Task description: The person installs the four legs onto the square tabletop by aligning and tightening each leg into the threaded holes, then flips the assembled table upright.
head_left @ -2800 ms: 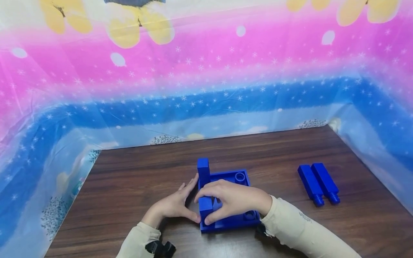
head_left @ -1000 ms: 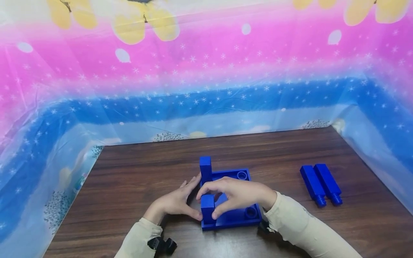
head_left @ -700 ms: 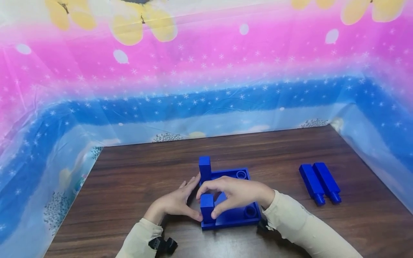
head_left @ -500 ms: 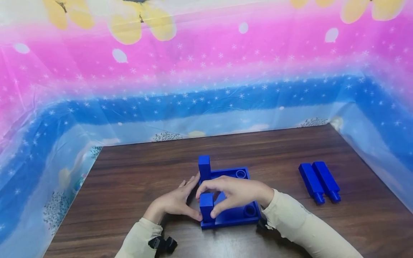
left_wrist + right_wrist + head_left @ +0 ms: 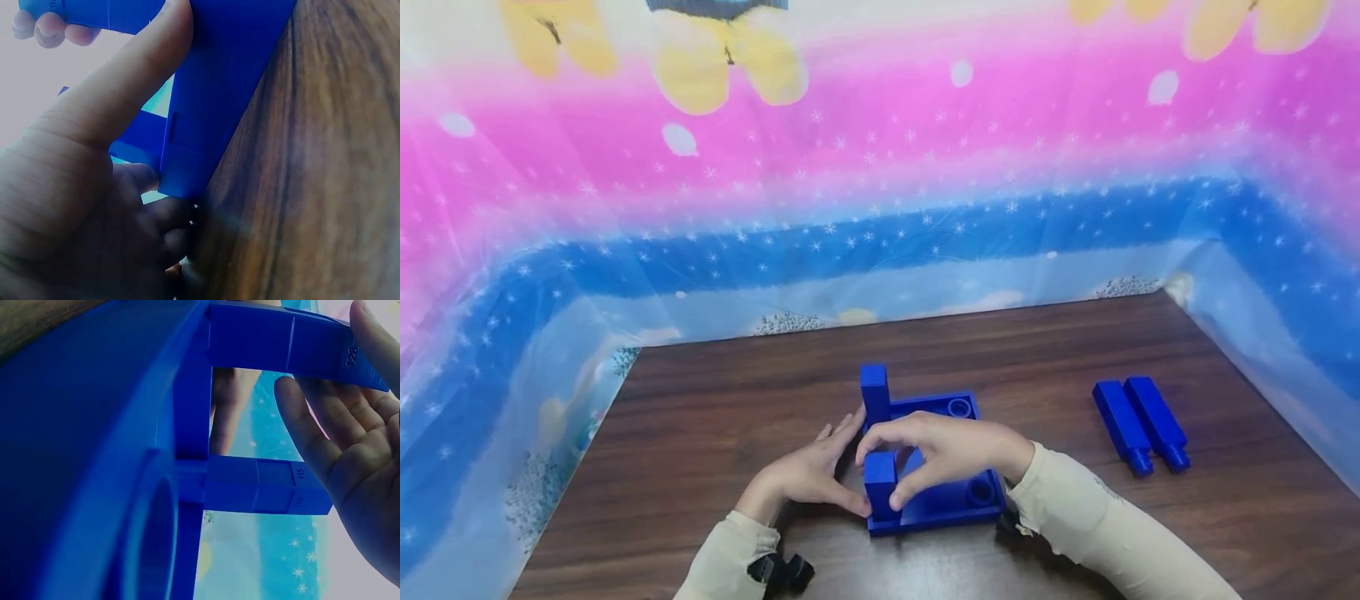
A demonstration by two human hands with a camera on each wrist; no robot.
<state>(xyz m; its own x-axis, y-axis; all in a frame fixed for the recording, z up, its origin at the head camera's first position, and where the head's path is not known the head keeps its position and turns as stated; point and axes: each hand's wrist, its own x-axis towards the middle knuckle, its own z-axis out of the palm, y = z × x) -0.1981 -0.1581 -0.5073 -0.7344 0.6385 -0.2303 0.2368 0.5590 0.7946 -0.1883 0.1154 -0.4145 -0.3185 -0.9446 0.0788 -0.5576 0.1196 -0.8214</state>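
A blue rectangular tray-like base point(image 5: 936, 505) with a raised rim lies on the table. Two square blue posts rise from its left corners. My right hand point(image 5: 958, 450) pinches the near post point(image 5: 880, 487) close to its top, thumb on one side and fingers on the other; raised digits mark this post in the right wrist view. The far post point(image 5: 874, 390) stands upright by itself. Along the base's left side my left hand point(image 5: 797, 479) is spread, its straight thumb point(image 5: 147, 69) against the base and fingertips by the far post. The right forearm and hand hide part of the base.
Two more blue posts, one point(image 5: 1122, 427) beside the other point(image 5: 1157, 423), lie at the right with their round pegs toward me. Round sockets point(image 5: 958, 407) show at the base's right corners. A patterned cloth point(image 5: 880, 167) surrounds the wooden table point(image 5: 730, 392).
Since the earliest frame, my right fingers and thumb have shifted slightly on the near post. The left hand keeps its place, and the view drifts a little.
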